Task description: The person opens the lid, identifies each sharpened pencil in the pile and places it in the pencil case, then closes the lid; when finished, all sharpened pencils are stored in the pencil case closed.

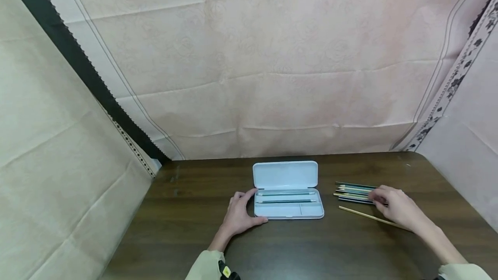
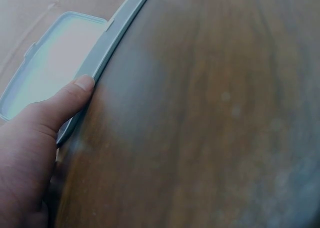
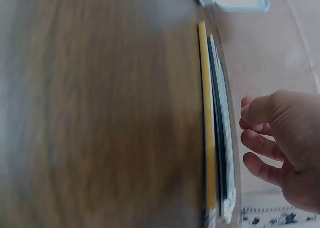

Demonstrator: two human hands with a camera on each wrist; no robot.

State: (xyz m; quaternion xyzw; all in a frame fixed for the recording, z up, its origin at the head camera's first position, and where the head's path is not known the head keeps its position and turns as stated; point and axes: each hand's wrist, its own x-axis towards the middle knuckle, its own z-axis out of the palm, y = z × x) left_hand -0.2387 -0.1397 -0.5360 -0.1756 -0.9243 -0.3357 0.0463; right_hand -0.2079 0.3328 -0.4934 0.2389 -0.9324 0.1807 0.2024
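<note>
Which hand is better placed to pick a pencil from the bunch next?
Probably the right hand: it is at the bunched pencils, while the left hand holds the open pencil case, farther from them.

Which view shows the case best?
The head view: nearly all the case shows, open, with pencils inside. The left wrist view shows its front and part of the lid; the right wrist, only a cut-off part.

Bare tabletop (image 1: 295, 247) between pencil case (image 1: 288, 217) and pencils (image 1: 350, 195): passable by right hand (image 1: 397, 206). Raised lid (image 1: 285, 175) bars case's far side; left hand (image 1: 239, 214) occupies its left edge.
</note>
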